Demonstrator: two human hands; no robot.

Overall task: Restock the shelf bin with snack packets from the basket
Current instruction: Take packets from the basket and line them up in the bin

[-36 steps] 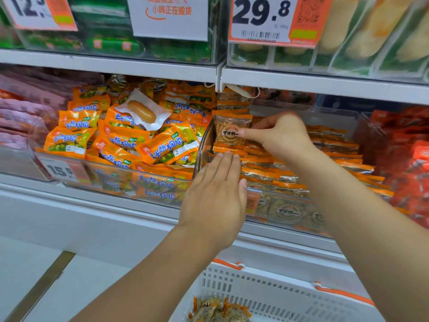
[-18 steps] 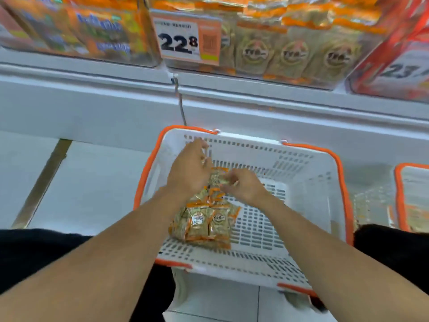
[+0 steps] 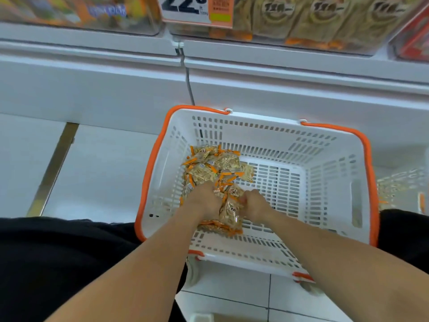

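basket (image 3: 334, 163) — white slotted plastic | snack packets (image 3: 216, 168) — glossy film | floor (image 3: 104, 173) — smooth tile

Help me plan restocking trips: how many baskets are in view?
2. One white basket with an orange rim sits on the floor below the shelf, with both hands in its snack packets. A second basket shows partly at the right edge, mostly cut off.

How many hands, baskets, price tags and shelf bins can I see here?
hands: 2, left hand and right hand, gripping snack packets
baskets: 2, near basket and second basket at right edge
price tag: 1
shelf bins: 3, left bin, middle bin, right bin
total: 8; the packets are uncountable
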